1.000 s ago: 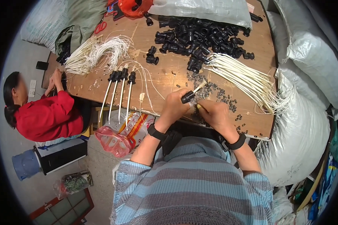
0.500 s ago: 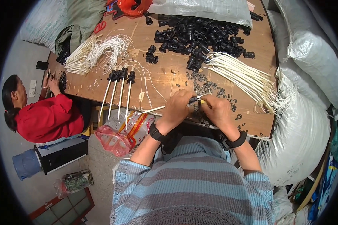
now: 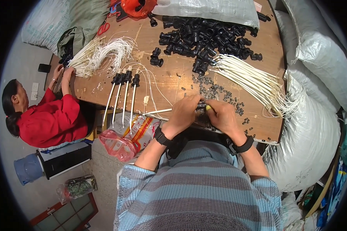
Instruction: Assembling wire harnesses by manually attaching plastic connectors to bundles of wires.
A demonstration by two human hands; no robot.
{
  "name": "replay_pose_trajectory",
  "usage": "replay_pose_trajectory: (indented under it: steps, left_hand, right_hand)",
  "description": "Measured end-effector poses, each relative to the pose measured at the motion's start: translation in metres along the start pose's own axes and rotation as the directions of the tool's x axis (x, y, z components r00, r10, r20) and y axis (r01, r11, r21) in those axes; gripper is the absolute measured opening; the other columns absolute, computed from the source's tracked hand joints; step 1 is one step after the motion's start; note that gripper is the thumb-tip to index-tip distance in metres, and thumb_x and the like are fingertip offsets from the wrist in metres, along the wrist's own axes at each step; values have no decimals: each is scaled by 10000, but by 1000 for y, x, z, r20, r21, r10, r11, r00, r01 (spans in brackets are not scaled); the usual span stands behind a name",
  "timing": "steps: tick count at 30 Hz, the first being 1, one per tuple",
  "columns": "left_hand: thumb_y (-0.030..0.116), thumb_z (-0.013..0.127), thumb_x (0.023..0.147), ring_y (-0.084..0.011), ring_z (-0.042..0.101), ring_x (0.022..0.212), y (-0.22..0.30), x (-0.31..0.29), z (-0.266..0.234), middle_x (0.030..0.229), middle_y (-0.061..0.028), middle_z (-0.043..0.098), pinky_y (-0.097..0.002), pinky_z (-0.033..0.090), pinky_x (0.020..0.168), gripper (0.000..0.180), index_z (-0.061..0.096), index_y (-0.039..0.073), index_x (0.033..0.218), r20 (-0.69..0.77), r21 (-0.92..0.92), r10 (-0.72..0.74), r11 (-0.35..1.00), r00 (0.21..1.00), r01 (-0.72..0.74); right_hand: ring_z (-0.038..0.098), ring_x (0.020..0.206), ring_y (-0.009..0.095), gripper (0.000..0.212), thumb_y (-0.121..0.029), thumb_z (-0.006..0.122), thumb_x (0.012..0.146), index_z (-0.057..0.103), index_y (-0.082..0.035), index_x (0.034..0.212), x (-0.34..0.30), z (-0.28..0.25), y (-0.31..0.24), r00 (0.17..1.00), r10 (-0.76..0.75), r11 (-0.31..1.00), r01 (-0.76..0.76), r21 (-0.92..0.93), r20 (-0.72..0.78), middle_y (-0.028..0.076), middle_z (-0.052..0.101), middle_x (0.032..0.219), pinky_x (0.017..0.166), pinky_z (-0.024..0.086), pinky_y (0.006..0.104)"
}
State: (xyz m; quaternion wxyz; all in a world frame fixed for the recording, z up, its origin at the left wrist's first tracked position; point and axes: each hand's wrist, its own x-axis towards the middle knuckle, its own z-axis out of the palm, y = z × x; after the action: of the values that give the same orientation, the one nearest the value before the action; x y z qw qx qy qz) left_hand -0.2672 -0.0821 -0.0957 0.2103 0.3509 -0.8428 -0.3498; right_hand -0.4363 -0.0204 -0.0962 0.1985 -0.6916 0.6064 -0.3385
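Observation:
At the table's near edge my two hands are closed and meet fingertip to fingertip. My left hand [image 3: 184, 112] grips a white sleeved cable [image 3: 159, 112], which sticks out to the left beneath it. A small dark piece [image 3: 201, 104] shows between the fingers of both hands. My right hand [image 3: 223, 116] pinches at that spot; a bit of yellow shows by its thumb, and what it holds is mostly hidden. Small black clips [image 3: 210, 89] lie scattered just beyond my fingers. To the left, several white cables with black lamp-holder-like sockets [image 3: 121, 78] lie side by side over the edge.
Black sockets [image 3: 214, 36] are heaped at the back. White cable bundles lie at right [image 3: 250, 81] and far left [image 3: 86, 59]. Full white sacks [image 3: 308, 142] crowd the right side. A co-worker in a red top [image 3: 52, 121] sits at left. Red scissors [image 3: 103, 28] lie far left.
The white tip that showed between my hands is now hidden by my fingers, which are closer together. The co-worker's hands have moved to the left cable bundle.

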Motion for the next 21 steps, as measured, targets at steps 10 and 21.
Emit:
replay_pose_trajectory:
  steps: [10,21]
  left_hand:
    - [-60,548,739,-376,579,986,1,1,-9,1027,-177,609,-404,467,775,489,482,78,1204,247,-63,-52,996,968,69]
    - [-47,588,725,-364,594,972,7,1,-17,1039,-175,625,-386,480,806,601,434,101,1286,303,-24,-169,983,938,184]
  right_hand:
    - [612,696,366,329,-35,611,800,606,-77,1126,-3,-1,-10,972,126,977,-156,145,197,174,640,863,611,479,372]
    - [606,723,378,240,-33,597,813,605,-74,1050,0,-7,-14,974,104,959,-151,239,201,171,624,837,613,475,389]
